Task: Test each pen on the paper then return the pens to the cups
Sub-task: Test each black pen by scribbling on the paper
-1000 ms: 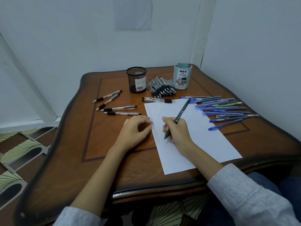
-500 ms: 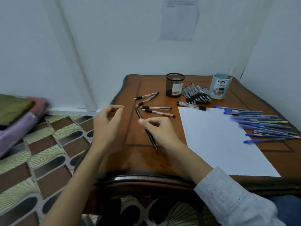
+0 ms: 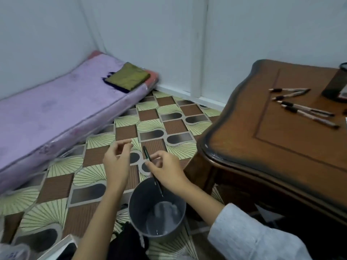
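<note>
- While the right hand [image 3: 167,171] pinches a slim black pen [image 3: 147,156] over a round grey plastic bin [image 3: 139,209], the left hand [image 3: 116,162] hovers beside, loosely curled, empty.
- Four pens [image 3: 308,111] lie on the glossy wooden worktop [image 3: 281,147].

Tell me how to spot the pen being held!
Look left of the wooden table to the grey bin on the floor. Above it the right hand pinches a dark pen. Unlike the pale pens lying on the table, it hangs midair.

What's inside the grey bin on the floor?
The grey bin shows a pale, blurred patch at its bottom: contents or glare, I cannot tell. The black pen in the right hand hangs tip-down over its mouth. The wrist hides some rim.
</note>
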`<action>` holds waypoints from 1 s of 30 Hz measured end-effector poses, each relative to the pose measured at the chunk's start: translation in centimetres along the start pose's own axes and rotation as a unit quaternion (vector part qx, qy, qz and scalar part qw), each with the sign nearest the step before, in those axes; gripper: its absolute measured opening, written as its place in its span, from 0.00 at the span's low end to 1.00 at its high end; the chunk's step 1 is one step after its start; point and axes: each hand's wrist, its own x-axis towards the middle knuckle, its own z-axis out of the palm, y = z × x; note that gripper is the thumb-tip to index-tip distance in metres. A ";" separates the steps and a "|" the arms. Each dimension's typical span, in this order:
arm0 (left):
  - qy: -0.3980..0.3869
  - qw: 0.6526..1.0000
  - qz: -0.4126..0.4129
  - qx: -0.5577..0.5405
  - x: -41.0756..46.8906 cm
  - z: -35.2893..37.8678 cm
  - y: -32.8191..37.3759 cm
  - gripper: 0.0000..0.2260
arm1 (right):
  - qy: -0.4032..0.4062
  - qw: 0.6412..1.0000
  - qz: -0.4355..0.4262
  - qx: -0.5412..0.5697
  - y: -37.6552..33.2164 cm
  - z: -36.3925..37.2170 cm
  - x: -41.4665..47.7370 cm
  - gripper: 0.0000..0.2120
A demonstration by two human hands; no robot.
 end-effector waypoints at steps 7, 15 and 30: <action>-0.023 0.996 -0.085 0.020 -3.3 -1.3 -5.8 0.05 | -0.092 0.953 0.091 -0.274 5.9 3.4 -1.2 0.21; -0.032 0.994 -0.098 0.027 -3.6 0.0 -5.7 0.05 | -0.046 0.978 0.083 -0.186 5.3 1.8 0.0 0.15; -0.099 0.993 0.048 -0.045 -0.6 7.1 6.2 0.05 | 0.082 0.995 -0.026 -0.043 -3.7 -11.8 2.7 0.09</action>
